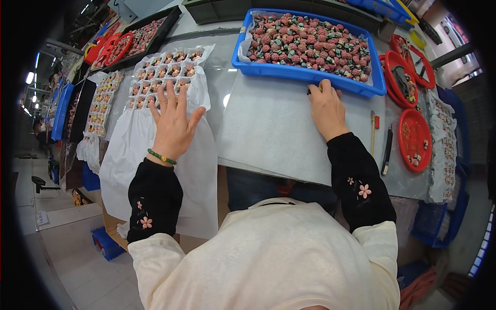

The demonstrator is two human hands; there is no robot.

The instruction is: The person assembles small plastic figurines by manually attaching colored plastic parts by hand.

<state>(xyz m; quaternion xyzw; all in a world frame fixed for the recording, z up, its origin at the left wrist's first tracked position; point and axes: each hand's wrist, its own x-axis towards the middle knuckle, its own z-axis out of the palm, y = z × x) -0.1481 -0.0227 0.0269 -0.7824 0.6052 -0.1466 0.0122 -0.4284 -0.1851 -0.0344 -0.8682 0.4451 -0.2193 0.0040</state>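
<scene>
My left hand [174,124], with a green bracelet at the wrist, is spread flat over the near part of a compartment tray [206,57] lined with white sheet and filled with small pink-and-cream pieces. White paper [155,175] hangs from under that hand past the table edge. My right hand [329,111] has its fingers curled together close to the front wall of a blue tray [305,75]. Something small and dark shows at its fingertips, too hidden to name. Many pink, bumpy pieces with dark green parts [310,46] fill the blue tray.
A white sheet [263,124] covers the table before me. On the right lie a thin brush [373,134], a black pen-like tool [387,150] and red round dishes [405,129]. Another filled tray [106,103] stands at the left; a black tray [168,26] is behind.
</scene>
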